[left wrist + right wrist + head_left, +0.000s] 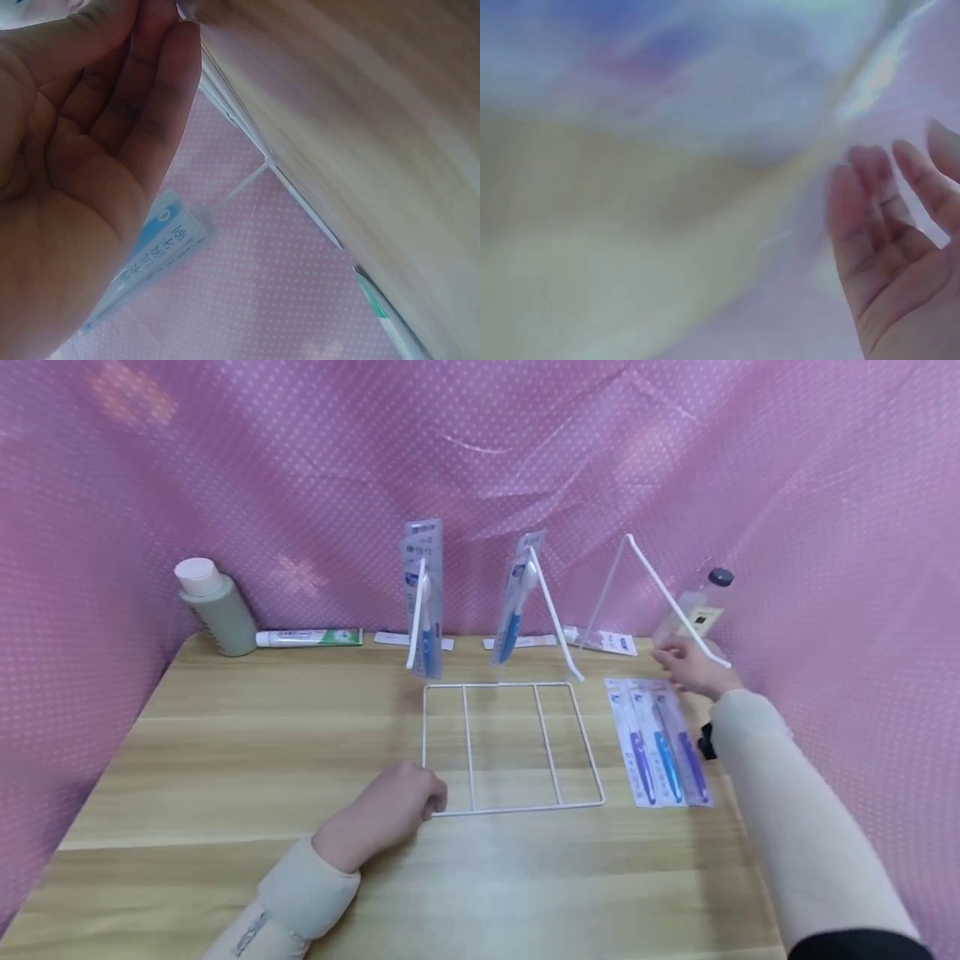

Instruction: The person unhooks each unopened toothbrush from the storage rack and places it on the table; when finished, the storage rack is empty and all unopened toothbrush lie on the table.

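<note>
At the front left corner of a white wire rack (517,810), my left hand (393,802) pinches the wire between thumb and fingers. Packaged toothbrushes (435,602) hang on the rack's left prong, and another toothbrush pack (517,602) hangs on the middle one. The right prong (660,585) is bare and slants over my right hand (693,667). That hand is at the table's back right, close to a clear bottle (693,610) with a black cap. Its fingers (855,247) are loosely extended in the blurred right wrist view, holding nothing.
Three packaged toothbrushes (660,743) lie side by side right of the rack. Along the back edge are a grey-green bottle (225,618) with a white cap, a green-and-white toothpaste tube (311,637) and another tube (607,642). A pink dotted curtain (480,468) surrounds the wooden table (225,760).
</note>
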Demonstrator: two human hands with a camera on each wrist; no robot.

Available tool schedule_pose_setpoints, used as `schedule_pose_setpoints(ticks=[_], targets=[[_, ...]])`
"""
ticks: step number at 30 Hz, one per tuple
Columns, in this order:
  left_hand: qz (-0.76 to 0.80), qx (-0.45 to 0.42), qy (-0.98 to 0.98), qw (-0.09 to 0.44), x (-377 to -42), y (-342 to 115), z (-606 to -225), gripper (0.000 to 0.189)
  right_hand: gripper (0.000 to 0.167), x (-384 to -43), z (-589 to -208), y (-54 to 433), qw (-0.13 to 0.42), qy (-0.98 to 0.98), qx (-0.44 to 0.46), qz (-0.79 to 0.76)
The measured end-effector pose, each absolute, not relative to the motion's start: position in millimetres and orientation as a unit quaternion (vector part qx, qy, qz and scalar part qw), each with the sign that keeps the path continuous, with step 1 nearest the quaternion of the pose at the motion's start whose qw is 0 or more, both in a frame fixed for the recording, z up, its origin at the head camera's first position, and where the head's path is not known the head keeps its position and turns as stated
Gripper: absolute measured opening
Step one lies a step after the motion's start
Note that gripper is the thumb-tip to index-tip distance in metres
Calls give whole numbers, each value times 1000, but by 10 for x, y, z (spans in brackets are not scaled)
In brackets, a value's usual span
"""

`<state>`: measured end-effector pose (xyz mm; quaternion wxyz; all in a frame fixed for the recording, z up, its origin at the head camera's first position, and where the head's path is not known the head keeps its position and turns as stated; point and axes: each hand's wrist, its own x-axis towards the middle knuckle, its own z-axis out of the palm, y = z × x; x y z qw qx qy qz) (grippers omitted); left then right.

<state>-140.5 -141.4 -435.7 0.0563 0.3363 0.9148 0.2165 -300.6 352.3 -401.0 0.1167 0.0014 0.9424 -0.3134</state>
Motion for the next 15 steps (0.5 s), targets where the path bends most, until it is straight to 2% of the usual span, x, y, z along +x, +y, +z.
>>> schedule_pose_setpoints(ticks=[3, 8, 12, 15], targets=[[220, 327, 917, 65, -1362, -1475, -4366, 29, 56, -2835, -3804, 2960, 75, 913, -50, -398], [221, 336, 914, 53, -1365, -1487, -4365, 29, 44, -2635, -3426, 2255, -5, 849, -115, -516], [218, 345, 912, 40, -1383, -1465, -4354, 28, 25, -2702, -3169, 1904, -54, 739, -145, -655], [220, 342, 913, 39, -1379, -1460, -4346, 28, 14, -2825, -3030, 1678, -64, 634, -164, -753]])
